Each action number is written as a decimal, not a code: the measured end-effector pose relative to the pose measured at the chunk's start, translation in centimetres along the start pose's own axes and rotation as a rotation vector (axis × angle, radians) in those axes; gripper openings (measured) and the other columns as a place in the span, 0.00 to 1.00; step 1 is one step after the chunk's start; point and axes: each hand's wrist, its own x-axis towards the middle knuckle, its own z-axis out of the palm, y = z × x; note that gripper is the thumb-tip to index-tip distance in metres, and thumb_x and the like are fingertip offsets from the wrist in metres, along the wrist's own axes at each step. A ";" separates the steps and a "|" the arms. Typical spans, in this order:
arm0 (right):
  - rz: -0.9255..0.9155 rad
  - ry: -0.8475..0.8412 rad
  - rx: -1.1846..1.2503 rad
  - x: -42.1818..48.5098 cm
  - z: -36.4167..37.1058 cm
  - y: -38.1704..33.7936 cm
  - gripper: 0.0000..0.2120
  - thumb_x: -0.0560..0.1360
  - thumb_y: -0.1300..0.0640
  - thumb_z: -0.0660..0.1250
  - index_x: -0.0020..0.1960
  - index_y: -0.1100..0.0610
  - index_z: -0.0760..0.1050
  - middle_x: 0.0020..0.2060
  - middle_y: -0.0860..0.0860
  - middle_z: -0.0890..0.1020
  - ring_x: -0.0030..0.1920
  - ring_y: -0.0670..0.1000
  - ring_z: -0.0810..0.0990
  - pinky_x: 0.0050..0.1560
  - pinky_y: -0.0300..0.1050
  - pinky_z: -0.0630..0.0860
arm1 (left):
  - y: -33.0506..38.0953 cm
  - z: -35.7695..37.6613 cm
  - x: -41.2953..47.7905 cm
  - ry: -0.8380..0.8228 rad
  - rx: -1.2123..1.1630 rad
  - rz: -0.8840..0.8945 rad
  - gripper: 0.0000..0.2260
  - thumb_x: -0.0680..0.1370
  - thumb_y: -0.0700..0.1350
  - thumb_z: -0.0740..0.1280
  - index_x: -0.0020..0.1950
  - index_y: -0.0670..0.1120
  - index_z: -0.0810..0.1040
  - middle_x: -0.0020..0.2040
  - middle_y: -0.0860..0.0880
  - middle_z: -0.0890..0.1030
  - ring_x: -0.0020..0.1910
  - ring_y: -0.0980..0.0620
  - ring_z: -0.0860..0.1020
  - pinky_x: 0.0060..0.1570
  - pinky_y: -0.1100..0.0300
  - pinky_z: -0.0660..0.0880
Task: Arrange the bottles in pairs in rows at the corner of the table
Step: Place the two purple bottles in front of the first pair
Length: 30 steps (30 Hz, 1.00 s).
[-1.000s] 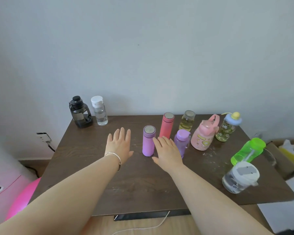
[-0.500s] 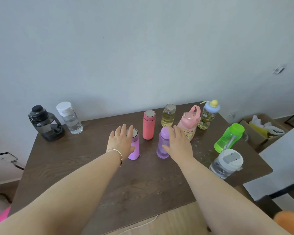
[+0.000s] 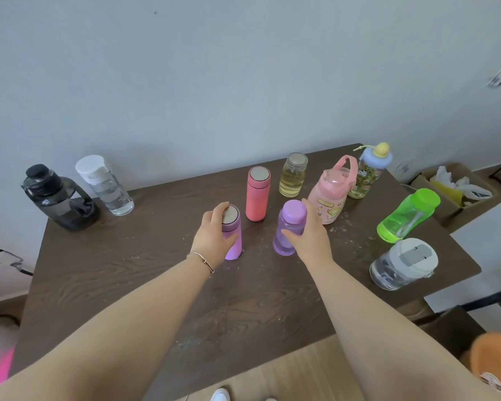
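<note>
Two hands are extended over the desk (image 3: 128,285). I see my left hand (image 3: 214,237) wrapped around the upright lilac flask (image 3: 232,233), fingers over its metal cap. My right hand (image 3: 311,237) grips the translucent purple bottle (image 3: 289,224), also upright. Behind them stand a coral flask (image 3: 257,193), a glass jar (image 3: 292,175) of yellow liquid and a pink handled bottle (image 3: 331,195). A smoky black jug (image 3: 57,198) and a clear bottle (image 3: 104,185) stand paired at the far left corner against a grey wall. A cardboard box (image 3: 451,186) sits on the floor, right.
</note>
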 end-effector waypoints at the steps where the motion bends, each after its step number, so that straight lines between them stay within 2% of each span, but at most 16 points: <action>1: 0.006 0.012 0.020 0.1 0.2 0.0 0.38 0.78 0.64 0.79 0.82 0.52 0.65 0.78 0.53 0.74 0.78 0.61 0.73 0.76 0.62 0.76 | 0.0 0.1 0.1 0.006 -0.026 -0.004 0.33 0.73 0.41 0.71 0.73 0.56 0.62 0.66 0.48 0.69 0.60 0.48 0.74 0.55 0.62 0.68; 6: 0.030 0.049 0.068 0.5 0.7 0.6 0.42 0.75 0.63 0.82 0.82 0.55 0.64 0.78 0.54 0.74 0.79 0.60 0.73 0.79 0.62 0.75 | -0.4 0.3 0.3 0.056 -0.113 -0.043 0.35 0.70 0.41 0.74 0.74 0.53 0.63 0.68 0.51 0.71 0.64 0.52 0.72 0.60 0.63 0.67; 9: 0.064 0.061 0.102 0.8 0.9 1.0 0.45 0.74 0.61 0.84 0.83 0.55 0.62 0.80 0.54 0.73 0.80 0.60 0.73 0.79 0.64 0.75 | -0.5 0.3 0.3 0.090 -0.198 -0.090 0.33 0.68 0.43 0.75 0.70 0.53 0.65 0.64 0.54 0.75 0.61 0.53 0.74 0.58 0.61 0.70; 14: 0.080 0.038 0.093 0.9 1.1 0.8 0.40 0.73 0.59 0.85 0.79 0.57 0.68 0.75 0.56 0.77 0.76 0.60 0.76 0.75 0.59 0.78 | -0.5 0.2 0.0 0.103 -0.246 -0.146 0.30 0.66 0.45 0.76 0.65 0.55 0.70 0.58 0.56 0.78 0.55 0.54 0.77 0.52 0.63 0.71; 23: -0.007 -0.004 0.088 1.0 1.0 0.0 0.37 0.72 0.59 0.86 0.75 0.58 0.71 0.71 0.55 0.79 0.72 0.59 0.78 0.70 0.57 0.79 | 0.3 -1.0 -0.5 0.157 -0.244 -0.141 0.30 0.66 0.46 0.77 0.64 0.55 0.70 0.57 0.57 0.79 0.54 0.56 0.77 0.50 0.63 0.71; 27: -0.070 -0.041 0.124 0.9 0.4 -2.0 0.37 0.72 0.58 0.85 0.75 0.57 0.71 0.72 0.54 0.78 0.71 0.57 0.78 0.66 0.47 0.75 | 0.2 -2.2 -2.0 0.201 -0.227 -0.159 0.30 0.65 0.46 0.77 0.64 0.55 0.70 0.57 0.56 0.79 0.54 0.55 0.77 0.50 0.62 0.72; 30: -0.129 -0.084 0.127 0.7 0.3 -4.0 0.36 0.73 0.58 0.84 0.76 0.57 0.70 0.72 0.53 0.78 0.65 0.52 0.77 0.64 0.46 0.73 | 0.2 -3.6 -3.5 0.253 -0.215 -0.177 0.29 0.66 0.45 0.77 0.64 0.54 0.70 0.57 0.56 0.79 0.54 0.54 0.77 0.50 0.63 0.70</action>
